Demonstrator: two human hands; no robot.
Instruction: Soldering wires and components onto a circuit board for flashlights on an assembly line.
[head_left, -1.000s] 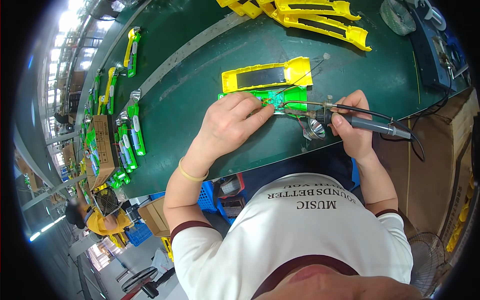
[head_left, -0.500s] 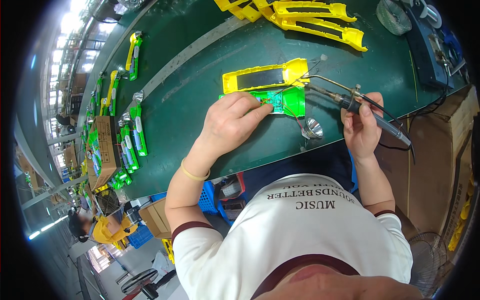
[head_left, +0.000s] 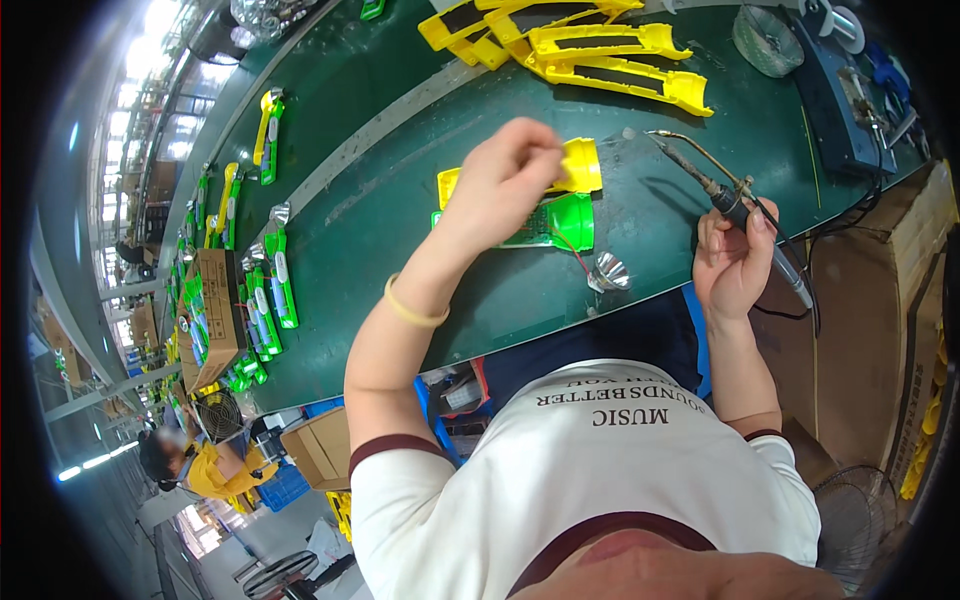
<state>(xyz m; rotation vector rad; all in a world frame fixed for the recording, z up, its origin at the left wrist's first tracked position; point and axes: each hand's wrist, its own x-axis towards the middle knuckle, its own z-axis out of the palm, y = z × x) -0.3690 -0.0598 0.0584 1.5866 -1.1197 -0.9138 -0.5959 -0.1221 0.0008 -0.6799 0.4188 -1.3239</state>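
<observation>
My right hand (head_left: 736,262) grips a soldering iron (head_left: 732,208) with a thin curved metal tube clamped along it. The iron's tip points up and left, apart from the work. My left hand (head_left: 505,185) is raised over the two flashlight housing halves, its fingers curled and smeared by motion, so what they hold cannot be made out. It hides part of a yellow housing half (head_left: 583,168) and of a green housing half (head_left: 572,222) with a circuit board. Thin wires run from the green half to a shiny reflector lamp head (head_left: 608,272) lying near the table edge.
Several yellow housing halves (head_left: 625,85) lie in a pile at the far side. A blue soldering unit (head_left: 835,105) with a solder spool (head_left: 832,22) stands far right, beside a round mesh bowl (head_left: 767,40). Green lamp assemblies and a cardboard box (head_left: 213,320) are left. A co-worker (head_left: 215,468) sits beyond.
My left hand has lifted off the circuit board and moved up and right over the yellow half. The soldering iron has drawn back to the right, its tip away from the green half.
</observation>
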